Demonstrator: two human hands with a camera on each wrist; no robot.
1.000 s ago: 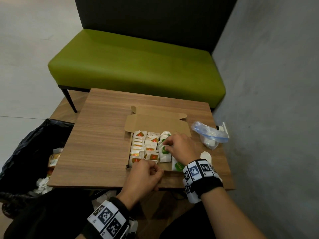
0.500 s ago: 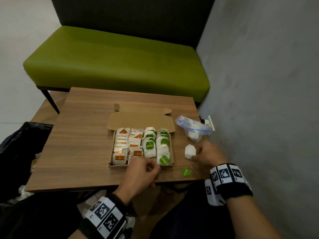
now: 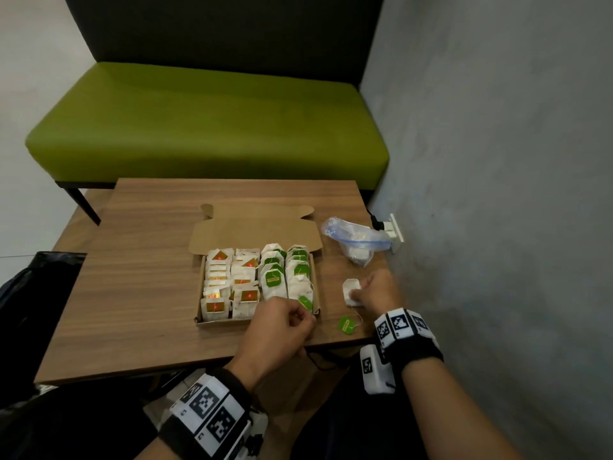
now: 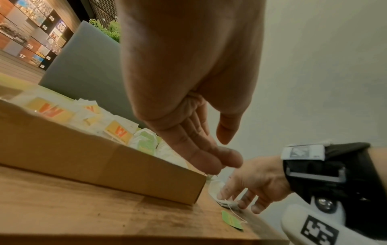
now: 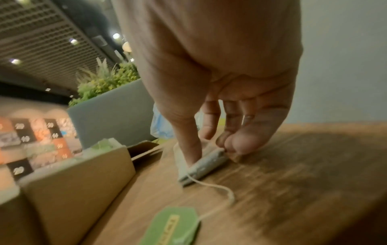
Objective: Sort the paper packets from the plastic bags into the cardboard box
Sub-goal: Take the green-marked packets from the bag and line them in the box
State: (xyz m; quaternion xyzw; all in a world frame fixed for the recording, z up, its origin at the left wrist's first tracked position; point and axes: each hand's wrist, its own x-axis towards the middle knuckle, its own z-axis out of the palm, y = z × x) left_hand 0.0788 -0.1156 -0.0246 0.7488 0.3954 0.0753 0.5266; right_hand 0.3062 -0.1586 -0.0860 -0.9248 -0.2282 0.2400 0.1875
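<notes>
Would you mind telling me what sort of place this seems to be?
Probably a café or office lounge, not a lab: a green bench behind a low wooden table, a planter nearby, and numbered wall panels further back.

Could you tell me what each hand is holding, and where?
Right hand pinches the loose packet by its near edge on the table; left hand holds nothing.
</notes>
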